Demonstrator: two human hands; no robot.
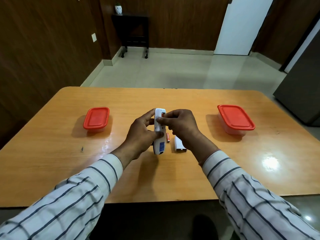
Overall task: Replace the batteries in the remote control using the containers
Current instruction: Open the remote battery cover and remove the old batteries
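I am holding the remote control point(159, 134) back-side up above the middle of the counter point(52, 161), my left hand point(141, 135) wrapped around its body to steady it while my right hand point(178, 124) is pinching at an orange battery point(163, 115) in the open compartment, probably prying it out. A loose battery point(167, 137) and the white battery cover point(180, 144) are lying just beside the remote, within easy reach. Two red-lidded containers, the left container point(96, 119) and the right container point(235, 119), are sitting closed, well apart. The glossy wooden counter is reflecting light; beyond it, pale floor tiles and dark panelled walls.
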